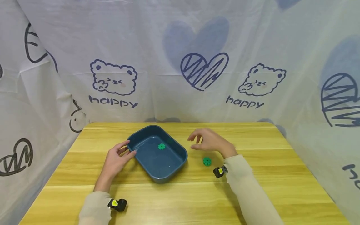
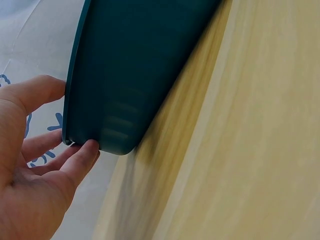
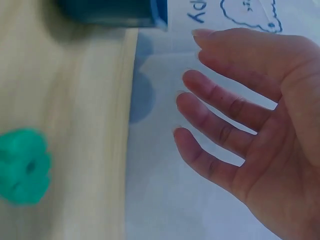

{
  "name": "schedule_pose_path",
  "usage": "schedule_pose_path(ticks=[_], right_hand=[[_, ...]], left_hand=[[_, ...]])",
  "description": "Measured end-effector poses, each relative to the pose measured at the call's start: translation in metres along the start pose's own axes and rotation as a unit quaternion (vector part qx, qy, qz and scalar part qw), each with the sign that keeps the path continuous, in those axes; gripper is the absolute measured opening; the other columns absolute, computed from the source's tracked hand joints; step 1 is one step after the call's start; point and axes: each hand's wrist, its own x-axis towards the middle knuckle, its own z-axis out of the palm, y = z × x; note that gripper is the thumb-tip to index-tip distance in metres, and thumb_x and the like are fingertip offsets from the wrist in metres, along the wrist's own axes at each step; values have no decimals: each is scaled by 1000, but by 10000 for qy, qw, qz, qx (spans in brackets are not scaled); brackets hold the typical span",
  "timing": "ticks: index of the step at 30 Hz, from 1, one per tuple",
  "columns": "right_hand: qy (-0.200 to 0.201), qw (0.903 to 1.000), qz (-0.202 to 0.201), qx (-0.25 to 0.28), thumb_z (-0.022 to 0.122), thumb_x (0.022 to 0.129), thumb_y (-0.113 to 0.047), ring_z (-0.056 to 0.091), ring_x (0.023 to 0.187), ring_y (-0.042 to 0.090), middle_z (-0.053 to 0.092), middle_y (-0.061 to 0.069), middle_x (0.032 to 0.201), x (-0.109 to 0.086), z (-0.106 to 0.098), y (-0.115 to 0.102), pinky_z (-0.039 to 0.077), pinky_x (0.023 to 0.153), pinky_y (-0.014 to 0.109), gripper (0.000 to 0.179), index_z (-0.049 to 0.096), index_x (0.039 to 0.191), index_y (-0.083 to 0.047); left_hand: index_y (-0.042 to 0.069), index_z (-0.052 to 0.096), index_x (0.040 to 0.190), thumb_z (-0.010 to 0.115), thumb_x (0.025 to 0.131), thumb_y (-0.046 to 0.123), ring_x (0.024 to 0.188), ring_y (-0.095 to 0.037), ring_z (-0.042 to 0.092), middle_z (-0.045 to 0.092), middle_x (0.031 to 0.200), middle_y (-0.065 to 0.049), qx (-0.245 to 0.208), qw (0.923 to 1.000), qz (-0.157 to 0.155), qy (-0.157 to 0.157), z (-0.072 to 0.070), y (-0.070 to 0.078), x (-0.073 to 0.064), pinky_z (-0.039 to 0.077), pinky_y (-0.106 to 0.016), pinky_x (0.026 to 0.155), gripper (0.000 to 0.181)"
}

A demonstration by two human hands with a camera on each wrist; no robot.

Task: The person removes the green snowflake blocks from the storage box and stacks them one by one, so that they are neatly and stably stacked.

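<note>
A dark blue rectangular plastic box (image 1: 160, 165) sits turned at an angle on the table, with a small green notched disc (image 1: 161, 146) on its floor. My left hand (image 1: 116, 159) holds the box at its left corner, thumb and fingers on the rim and outer wall; in the left wrist view the fingertips (image 2: 90, 146) touch that wall (image 2: 125, 75). Right of the box, my right hand (image 1: 209, 140) hovers above the table with loosely bent fingers and nothing in them. Below it lies a second green piece (image 1: 207, 161), thicker-looking and notched, blurred in the right wrist view (image 3: 25, 166).
The yellow wood-grain table (image 1: 180, 203) ends at a white cloth (image 1: 157, 103) printed with bears and hearts, which hangs behind and at both sides. A small black camera is worn on each wrist, over pale sleeves (image 1: 250, 184).
</note>
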Motion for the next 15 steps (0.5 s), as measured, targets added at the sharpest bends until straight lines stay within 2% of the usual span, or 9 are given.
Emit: schedule_pose_path(ticks=[6, 11, 15], right_hand=[[-304, 9990, -286, -160, 78, 91, -19, 70, 93, 20, 77, 7, 115, 33, -1, -23, 62, 84, 31, 27, 76, 116, -10], [-492, 9970, -588, -62, 80, 89, -17, 73, 92, 21, 78, 10, 113, 59, 9, -36, 62, 82, 26, 25, 78, 112, -8], [-620, 9962, -600, -77, 80, 89, -16, 73, 92, 22, 78, 12, 113, 78, 18, -44, 61, 78, 21, 23, 79, 111, -7]], left_hand=[[2, 41, 156, 72, 98, 21, 150, -40, 42, 28, 168, -23, -16, 10000, 24, -15, -1, 0, -1, 52, -4, 94, 68], [2, 41, 156, 72, 98, 21, 149, -41, 43, 28, 168, -23, 68, 10000, 28, -3, -1, 1, -2, 53, -5, 96, 68], [2, 41, 156, 72, 98, 20, 149, -40, 43, 28, 167, -23, 62, 10000, -1, -11, 0, 2, -1, 53, -6, 96, 67]])
